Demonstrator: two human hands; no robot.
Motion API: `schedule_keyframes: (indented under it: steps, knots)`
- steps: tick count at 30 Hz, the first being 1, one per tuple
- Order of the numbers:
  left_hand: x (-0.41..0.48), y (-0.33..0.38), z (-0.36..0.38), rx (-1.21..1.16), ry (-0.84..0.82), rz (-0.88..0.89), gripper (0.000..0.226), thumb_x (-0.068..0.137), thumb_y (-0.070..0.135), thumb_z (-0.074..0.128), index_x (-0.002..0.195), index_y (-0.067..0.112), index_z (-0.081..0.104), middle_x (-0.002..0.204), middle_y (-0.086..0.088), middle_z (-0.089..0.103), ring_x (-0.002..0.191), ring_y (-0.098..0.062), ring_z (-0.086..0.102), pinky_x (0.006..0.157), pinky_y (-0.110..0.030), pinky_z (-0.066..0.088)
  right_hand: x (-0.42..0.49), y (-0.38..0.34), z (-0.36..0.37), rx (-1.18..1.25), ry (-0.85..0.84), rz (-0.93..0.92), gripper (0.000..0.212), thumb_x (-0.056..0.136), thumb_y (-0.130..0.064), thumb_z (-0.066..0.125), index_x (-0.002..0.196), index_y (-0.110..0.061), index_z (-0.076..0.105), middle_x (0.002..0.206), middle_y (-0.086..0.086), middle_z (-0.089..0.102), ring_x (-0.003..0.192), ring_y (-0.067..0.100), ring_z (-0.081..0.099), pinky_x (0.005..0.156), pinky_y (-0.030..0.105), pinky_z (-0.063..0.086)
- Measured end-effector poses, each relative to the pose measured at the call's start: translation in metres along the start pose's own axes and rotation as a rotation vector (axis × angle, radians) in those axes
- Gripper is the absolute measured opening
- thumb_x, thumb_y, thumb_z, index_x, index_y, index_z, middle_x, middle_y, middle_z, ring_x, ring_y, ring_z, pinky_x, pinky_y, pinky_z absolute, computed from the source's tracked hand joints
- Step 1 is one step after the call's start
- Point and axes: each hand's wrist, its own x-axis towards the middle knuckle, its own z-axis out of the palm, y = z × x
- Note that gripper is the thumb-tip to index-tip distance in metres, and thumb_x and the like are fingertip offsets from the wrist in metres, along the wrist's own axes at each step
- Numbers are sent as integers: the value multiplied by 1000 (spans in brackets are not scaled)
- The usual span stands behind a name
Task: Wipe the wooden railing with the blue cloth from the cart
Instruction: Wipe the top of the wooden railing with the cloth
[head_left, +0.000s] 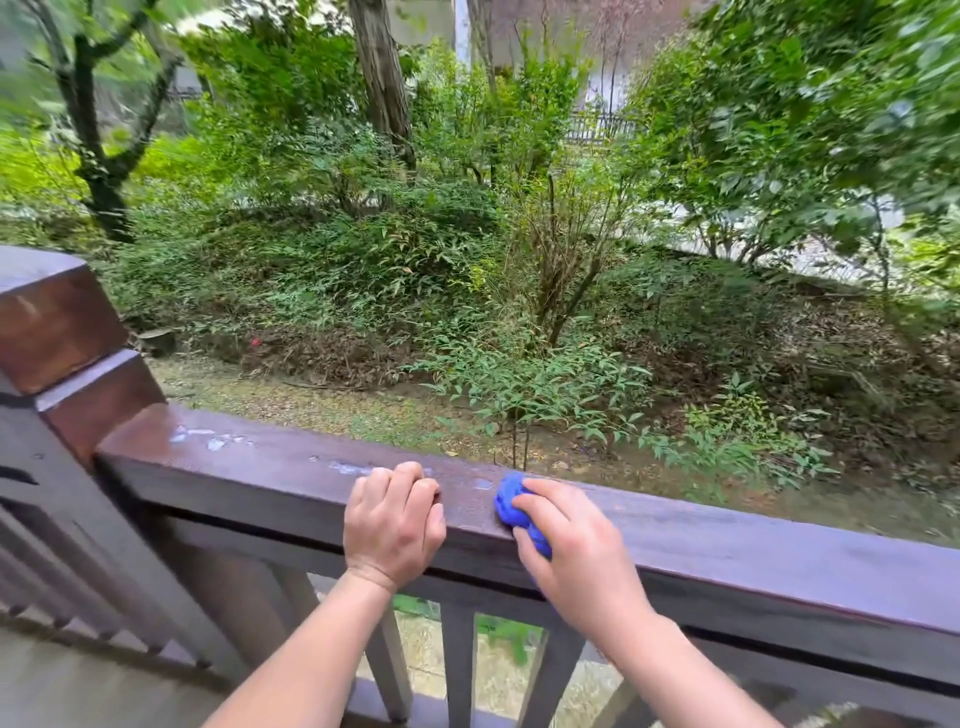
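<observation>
A dark brown wooden railing runs from the left post down to the right edge of the view. Its top looks wet, with pale streaks towards the left. My right hand presses a bunched blue cloth onto the rail's top near the middle. Most of the cloth is hidden under my fingers. My left hand rests on the rail just left of the cloth, fingers curled over the top edge and holding nothing else. The cart is not in view.
A thick square wooden post stands at the left end of the rail. Vertical balusters hang below it. Beyond the rail the ground drops to shrubs, trees and leaf litter. A wooden deck floor lies at bottom left.
</observation>
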Motion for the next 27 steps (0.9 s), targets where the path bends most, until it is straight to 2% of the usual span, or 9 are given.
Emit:
schedule_keyframes:
  steps: [1, 5, 10, 13, 15, 18, 20, 23, 27]
  knots:
    - [-1, 0, -1, -8, -4, 0, 32, 96, 35, 34, 86, 18, 59, 98, -3, 60, 74, -28, 45, 69, -42, 36, 2, 4, -2, 2, -17, 7, 26, 79, -20, 70, 104, -19, 64, 115, 1, 66, 106, 21, 61, 91, 31, 50]
    - [1, 1, -4, -28, -14, -3, 33, 96, 36, 35, 84, 18, 59, 96, -3, 60, 72, -28, 46, 67, -41, 36, 31, 1, 1, -24, 25, 268, 22, 76, -11, 71, 97, -13, 66, 106, 6, 67, 95, 31, 61, 82, 37, 51]
    - [9, 5, -17, -44, -106, -35, 29, 93, 36, 41, 81, 17, 61, 92, -4, 63, 73, -28, 49, 68, -41, 39, 36, -29, 22, 32, -22, 113, 28, 75, -11, 75, 103, -12, 69, 115, 5, 68, 105, 26, 63, 90, 37, 53]
    - [10, 5, -28, -170, -170, -46, 16, 86, 32, 55, 82, 18, 60, 93, -1, 59, 81, -27, 55, 76, -42, 44, 38, -29, 22, 17, -20, 146, 28, 73, -7, 77, 100, -11, 69, 109, 5, 69, 100, 27, 64, 86, 36, 54]
    - [7, -14, -38, -265, -151, -36, 12, 87, 29, 56, 88, 18, 60, 99, -1, 56, 90, -27, 55, 83, -42, 44, 40, -32, 24, -10, -3, 162, 30, 70, -6, 77, 98, -12, 69, 108, 4, 70, 98, 27, 64, 85, 34, 53]
    - [6, -75, -56, -190, -66, -151, 20, 88, 25, 52, 99, 14, 64, 109, -5, 60, 103, -29, 55, 92, -41, 43, 39, -34, 30, -17, 6, 205, 31, 69, -5, 77, 98, -12, 69, 110, 4, 69, 99, 28, 64, 83, 35, 53]
    - [9, -114, -63, -102, -98, -227, 29, 90, 25, 49, 105, 9, 67, 113, -11, 63, 109, -32, 57, 96, -46, 44, 41, -37, 34, -18, 12, 232, 31, 69, -5, 77, 98, -12, 69, 110, 5, 69, 99, 28, 64, 81, 37, 55]
    - [4, -141, -54, -56, -201, -151, 38, 91, 25, 45, 113, 7, 71, 121, -14, 68, 116, -35, 62, 101, -49, 47, 46, -45, 40, -13, 8, 228, 34, 71, -5, 78, 103, -11, 70, 115, 5, 69, 103, 28, 64, 84, 38, 54]
    - [-5, -147, -37, -71, -169, -147, 41, 87, 22, 44, 112, 10, 74, 121, -9, 71, 113, -30, 67, 95, -46, 53, 39, -35, 38, -18, -4, 155, 42, 70, -11, 83, 110, -16, 70, 120, -3, 67, 108, 14, 59, 89, 30, 48]
